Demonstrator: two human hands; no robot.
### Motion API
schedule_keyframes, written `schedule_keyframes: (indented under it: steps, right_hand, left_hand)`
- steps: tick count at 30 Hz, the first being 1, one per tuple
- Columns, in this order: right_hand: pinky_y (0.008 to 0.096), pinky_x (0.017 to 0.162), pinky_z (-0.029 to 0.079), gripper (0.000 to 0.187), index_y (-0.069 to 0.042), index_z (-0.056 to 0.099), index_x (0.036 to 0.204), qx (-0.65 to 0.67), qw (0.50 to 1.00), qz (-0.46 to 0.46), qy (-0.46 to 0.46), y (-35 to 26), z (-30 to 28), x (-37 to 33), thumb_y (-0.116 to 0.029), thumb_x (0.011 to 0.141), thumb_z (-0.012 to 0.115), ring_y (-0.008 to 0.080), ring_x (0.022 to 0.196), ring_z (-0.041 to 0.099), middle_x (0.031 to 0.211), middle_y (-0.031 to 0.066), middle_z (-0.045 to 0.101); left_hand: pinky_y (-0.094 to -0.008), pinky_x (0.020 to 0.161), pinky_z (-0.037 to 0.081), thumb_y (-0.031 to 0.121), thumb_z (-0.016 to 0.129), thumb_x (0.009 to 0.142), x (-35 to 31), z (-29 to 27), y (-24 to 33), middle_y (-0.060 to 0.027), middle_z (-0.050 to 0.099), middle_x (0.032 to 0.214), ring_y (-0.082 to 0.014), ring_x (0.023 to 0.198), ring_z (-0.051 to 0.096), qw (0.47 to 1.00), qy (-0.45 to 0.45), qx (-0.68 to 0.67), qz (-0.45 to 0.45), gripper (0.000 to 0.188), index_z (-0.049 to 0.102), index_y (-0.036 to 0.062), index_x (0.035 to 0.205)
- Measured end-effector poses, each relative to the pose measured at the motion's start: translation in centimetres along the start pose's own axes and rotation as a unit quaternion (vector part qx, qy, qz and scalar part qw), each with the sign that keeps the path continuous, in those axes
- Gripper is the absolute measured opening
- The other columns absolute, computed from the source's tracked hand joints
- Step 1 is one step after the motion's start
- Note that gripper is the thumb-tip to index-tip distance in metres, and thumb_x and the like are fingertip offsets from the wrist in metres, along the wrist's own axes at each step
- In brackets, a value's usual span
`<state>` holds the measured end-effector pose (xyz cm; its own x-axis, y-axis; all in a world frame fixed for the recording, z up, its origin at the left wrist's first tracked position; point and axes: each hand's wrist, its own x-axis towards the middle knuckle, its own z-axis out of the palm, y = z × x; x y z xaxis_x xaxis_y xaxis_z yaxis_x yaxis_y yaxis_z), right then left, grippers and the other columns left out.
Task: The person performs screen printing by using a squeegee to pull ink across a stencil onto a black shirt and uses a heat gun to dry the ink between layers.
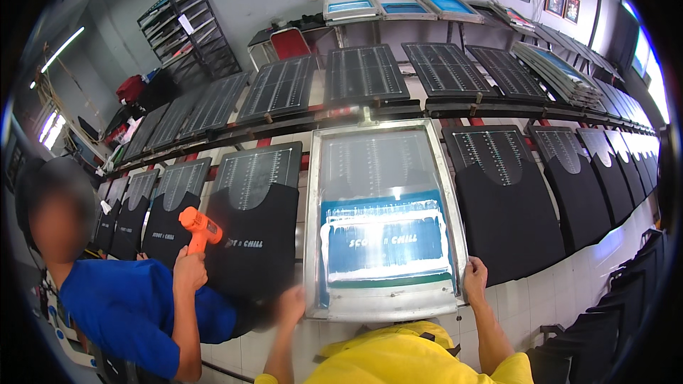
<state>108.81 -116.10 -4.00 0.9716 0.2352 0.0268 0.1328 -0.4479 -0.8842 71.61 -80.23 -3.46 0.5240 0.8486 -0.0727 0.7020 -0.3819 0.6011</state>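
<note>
A metal-edged printing screen (311, 171) lies in front of me over a pallet. Its mesh has a blue stencil area with white ink spread around and across it, and pale lettering shows in the middle. My right hand (475, 277) has its fingers curled on the screen's right edge, near the front corner. By the front left corner is my left hand (290, 304), smeared by motion; whether it grips the frame is unclear. Just left of the screen, a black T-shirt (260, 231) with white lettering is stretched on its pallet.
At my left, a person in a blue shirt (124, 306) holds an orange heat gun (202, 227) beside the printed shirts. More black shirts (505, 213) on pallets run to the right. Behind stand bare pallets (366, 71) and stacked screens (558, 75). Dark garments (619, 320) hang at lower right.
</note>
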Motion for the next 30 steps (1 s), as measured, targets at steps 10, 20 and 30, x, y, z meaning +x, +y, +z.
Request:
schedule_keyframes:
  steps: [10,20,30]
  right_hand:
    - [0.0324,0.077,0.051,0.02,0.005,0.068,0.104,-0.035,0.999,-0.032,0.025,0.3,0.5,-0.2,-0.006,0.095,0.054,0.02,0.081,0.065,0.089,0.0135,0.071]
    - [0.0465,0.102,0.047,0.053,0.002,0.058,0.132,-0.256,0.925,-0.217,-0.18,-10.3,-4.7,-4.5,-0.024,0.088,0.07,0.0418,0.116,0.059,0.122,0.0245,0.063]
    - [0.0431,0.104,0.048,0.064,-0.007,0.051,0.136,-0.402,0.739,-0.384,-0.38,-12.9,-4.4,-4.7,-0.017,0.077,0.076,0.0338,0.126,0.054,0.131,0.0178,0.057]
  left_hand:
    - [-0.0431,0.086,0.054,0.027,0.065,0.093,0.4,-0.5,0.2,-0.0186,0.073,0.106,-0.0367,0.099,0.07,0.996,-0.046,0.016,-0.081,0.028,0.075,0.0102,0.113]
    - [-0.0432,0.095,0.051,0.034,0.066,0.092,-3.0,-3.2,6.0,-0.0133,0.07,0.119,-0.0348,0.112,0.065,0.995,0.026,0.039,0.091,0.038,0.071,0.0065,0.118]
    - [-0.0446,0.112,0.04,0.015,0.068,0.079,-4.2,-3.8,11.1,-0.0176,0.049,0.145,-0.0328,0.139,0.043,0.878,-0.208,0.17,0.397,0.056,0.056,-0.0018,0.13]
